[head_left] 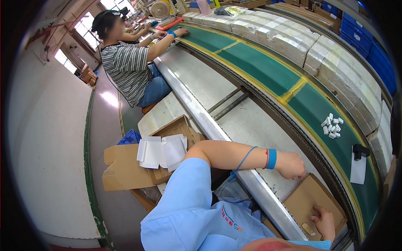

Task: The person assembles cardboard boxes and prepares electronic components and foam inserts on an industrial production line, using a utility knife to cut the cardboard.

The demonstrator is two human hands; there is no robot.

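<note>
A shallow brown cardboard box (pixel 307 196) lies between the metal rail and the green conveyor belt, at the lower right. My left hand (pixel 290 165) is curled at the box's upper-left corner, knuckles up. Its fingertips are largely hidden, so what they grip cannot be made out. On that wrist sit a blue band (pixel 271 159) with a cord and a thin red string. Over the lower right of the box is my right hand (pixel 324 222), fingers bent, thumb apart from them, holding nothing visible. Beside its thumb a small pale oval patch (pixel 308 229) shows on the cardboard.
Several small white blocks (pixel 332 126) lie on the green belt (pixel 307 104), near a black piece (pixel 360 152) and a white sheet (pixel 358 170). Foil-wrapped foam blocks (pixel 339 75) line its far side. Opened cartons (pixel 130 167) stand left. A co-worker (pixel 125 62) sits farther along.
</note>
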